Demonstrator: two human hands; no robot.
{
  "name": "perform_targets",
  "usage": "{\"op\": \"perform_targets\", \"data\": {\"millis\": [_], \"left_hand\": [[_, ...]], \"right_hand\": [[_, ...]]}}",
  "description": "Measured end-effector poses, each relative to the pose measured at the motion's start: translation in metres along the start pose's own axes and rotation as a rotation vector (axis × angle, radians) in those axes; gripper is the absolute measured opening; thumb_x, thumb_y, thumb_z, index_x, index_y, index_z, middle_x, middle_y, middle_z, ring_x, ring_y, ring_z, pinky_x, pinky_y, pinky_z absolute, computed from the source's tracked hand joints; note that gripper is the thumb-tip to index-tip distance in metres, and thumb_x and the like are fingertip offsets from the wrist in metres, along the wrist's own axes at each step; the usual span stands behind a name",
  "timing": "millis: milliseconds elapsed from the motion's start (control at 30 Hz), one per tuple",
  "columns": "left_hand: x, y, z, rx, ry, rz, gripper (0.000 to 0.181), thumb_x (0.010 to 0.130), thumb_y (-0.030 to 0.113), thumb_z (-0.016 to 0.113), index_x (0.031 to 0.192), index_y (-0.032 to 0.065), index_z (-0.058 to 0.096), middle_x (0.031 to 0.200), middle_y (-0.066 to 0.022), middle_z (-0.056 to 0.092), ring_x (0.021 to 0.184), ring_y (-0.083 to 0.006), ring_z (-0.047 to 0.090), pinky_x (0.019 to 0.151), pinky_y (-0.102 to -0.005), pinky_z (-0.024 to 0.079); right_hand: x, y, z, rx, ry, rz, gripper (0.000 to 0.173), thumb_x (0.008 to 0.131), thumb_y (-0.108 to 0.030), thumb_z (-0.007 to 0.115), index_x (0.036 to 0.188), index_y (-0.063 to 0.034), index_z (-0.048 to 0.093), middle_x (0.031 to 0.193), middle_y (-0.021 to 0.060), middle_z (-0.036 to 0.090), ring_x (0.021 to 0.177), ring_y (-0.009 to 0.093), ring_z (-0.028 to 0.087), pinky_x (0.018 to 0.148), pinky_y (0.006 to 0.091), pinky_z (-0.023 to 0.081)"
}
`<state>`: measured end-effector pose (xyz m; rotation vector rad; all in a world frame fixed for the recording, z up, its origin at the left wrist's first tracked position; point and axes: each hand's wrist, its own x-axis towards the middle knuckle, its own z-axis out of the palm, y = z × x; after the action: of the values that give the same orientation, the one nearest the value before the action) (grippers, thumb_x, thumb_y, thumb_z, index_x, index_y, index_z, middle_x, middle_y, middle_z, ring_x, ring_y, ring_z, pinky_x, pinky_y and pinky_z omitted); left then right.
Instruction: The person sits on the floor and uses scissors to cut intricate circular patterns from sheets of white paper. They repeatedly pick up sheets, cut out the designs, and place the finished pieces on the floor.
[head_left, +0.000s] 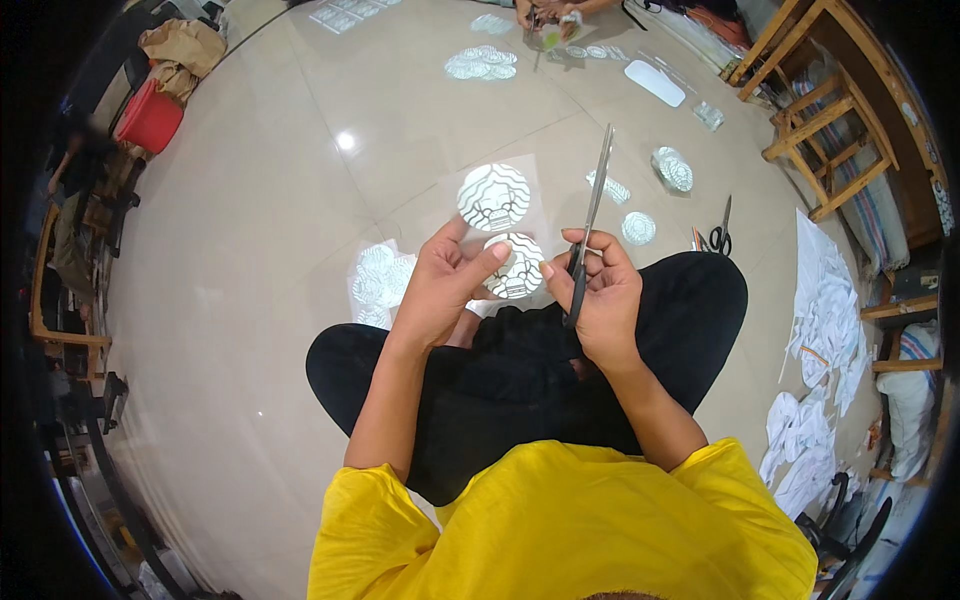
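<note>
My left hand (457, 274) grips a clear sheet with two round silvery stickers, its thumb on the lower round sticker (517, 279). The upper round sticker (493, 196) stands beyond the fingers, with line drawing on it. My right hand (600, 289) holds a pair of scissors (595, 202) by the black handles, blades pointing away from me. Its thumb and a fingertip are close to the right edge of the lower sticker; whether they touch it I cannot tell. Several printed pieces on clear film (379, 281) lie on the floor by my left knee.
Another person's hands (551, 19) work at the far edge. Nearby are a pile of round pieces (481, 63) and a white oval sheet (655, 82). Black-handled scissors (721, 234) lie beyond my right knee. Wooden stools (832, 142) and white cloths (825, 322) are right, a red bucket (152, 116) left.
</note>
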<state>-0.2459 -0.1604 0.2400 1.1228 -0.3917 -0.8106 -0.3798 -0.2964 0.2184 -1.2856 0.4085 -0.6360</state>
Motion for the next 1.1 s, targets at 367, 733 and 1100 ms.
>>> {"op": "perform_targets", "data": {"millis": [367, 733, 1100], "left_hand": [[0.001, 0.025, -0.033, -0.153, 0.211, 0.095, 0.038, 0.103, 0.011, 0.065, 0.137, -0.0044, 0.058, 0.121, -0.0123, 0.073, 0.105, -0.0177, 0.072, 0.092, -0.0337, 0.06], [-0.005, 0.033, -0.038, -0.139, 0.243, 0.124, 0.033, 0.104, 0.012, 0.065, 0.131, -0.0059, 0.059, 0.119, -0.013, 0.075, 0.095, -0.0119, 0.073, 0.078, -0.0252, 0.06], [-0.003, 0.024, -0.039, -0.052, 0.255, 0.11, 0.027, 0.103, 0.016, 0.068, 0.122, -0.0018, 0.063, 0.113, -0.0084, 0.077, 0.072, -0.0014, 0.06, 0.054, -0.0186, 0.04]], "right_hand": [[-0.022, 0.021, -0.009, -0.023, -0.351, 0.205, 0.039, 0.093, -0.009, 0.081, 0.123, 0.0025, 0.06, 0.08, 0.0006, 0.067, 0.069, 0.003, 0.06, 0.065, 0.0172, 0.045], [-0.025, 0.022, -0.002, -0.073, -0.464, 0.259, 0.032, 0.091, -0.004, 0.08, 0.119, -0.0008, 0.064, 0.075, -0.0037, 0.063, 0.062, -0.001, 0.055, 0.059, 0.0158, 0.039], [-0.025, 0.022, -0.001, -0.063, -0.454, 0.248, 0.031, 0.092, -0.005, 0.081, 0.118, -0.0013, 0.064, 0.075, -0.0035, 0.065, 0.061, -0.001, 0.055, 0.058, 0.0154, 0.039]]}}
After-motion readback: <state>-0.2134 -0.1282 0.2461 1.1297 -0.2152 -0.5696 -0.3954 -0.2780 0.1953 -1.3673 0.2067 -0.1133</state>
